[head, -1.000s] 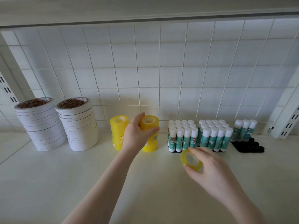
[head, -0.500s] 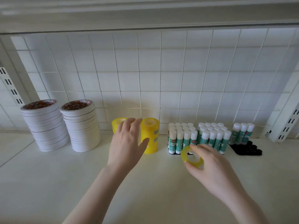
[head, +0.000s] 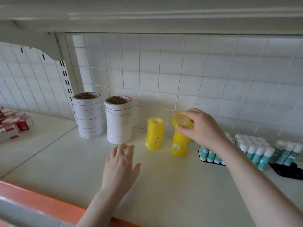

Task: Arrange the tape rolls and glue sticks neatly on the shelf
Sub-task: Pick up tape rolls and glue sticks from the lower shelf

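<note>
My right hand (head: 199, 128) pinches the small translucent yellow tape roll (head: 182, 121), tilted, directly over the right yellow roll stack (head: 180, 143) at one o'clock, hole axis near vertical, while my left hand (head: 120, 166), fingers relaxed, holds nothing, farther off.

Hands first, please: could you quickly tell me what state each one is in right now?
Left hand: open, fingers relaxed, holding nothing.
Right hand: closed on a yellow tape roll, held at the top of the right yellow stack.
</note>
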### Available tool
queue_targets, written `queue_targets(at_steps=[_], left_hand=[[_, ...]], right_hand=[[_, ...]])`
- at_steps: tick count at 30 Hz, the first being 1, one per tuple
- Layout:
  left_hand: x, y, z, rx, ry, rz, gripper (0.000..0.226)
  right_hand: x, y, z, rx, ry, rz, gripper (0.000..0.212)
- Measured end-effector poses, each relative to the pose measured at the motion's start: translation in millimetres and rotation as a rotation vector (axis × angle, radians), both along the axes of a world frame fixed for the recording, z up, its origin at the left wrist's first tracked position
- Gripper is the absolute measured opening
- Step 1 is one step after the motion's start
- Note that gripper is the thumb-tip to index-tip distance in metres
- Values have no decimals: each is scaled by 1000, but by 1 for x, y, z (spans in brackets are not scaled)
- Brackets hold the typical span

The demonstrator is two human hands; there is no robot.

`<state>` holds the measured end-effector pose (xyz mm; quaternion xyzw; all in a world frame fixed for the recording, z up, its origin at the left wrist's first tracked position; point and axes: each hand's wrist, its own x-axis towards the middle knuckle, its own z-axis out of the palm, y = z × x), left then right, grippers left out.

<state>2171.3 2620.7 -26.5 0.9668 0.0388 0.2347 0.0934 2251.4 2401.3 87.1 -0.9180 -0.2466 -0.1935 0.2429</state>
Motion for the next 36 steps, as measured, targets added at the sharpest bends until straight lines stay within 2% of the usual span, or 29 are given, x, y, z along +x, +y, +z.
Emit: queue_targets(at_steps=[4,12,26,36], left_hand=[[-1,-4,0,-111,67,45,50],[-1,-5,-2,-165,86,51,47],[2,-5,-4,-240,95,-9,48],[1,-7,-4,-233,94,-4,46]], right_hand=[[25,36,15,-61,26,77,49],[49,68,9,-178,204,134,56],[64,68,6,-152,329,171,54],[68,69,1,-142,307,179,53]])
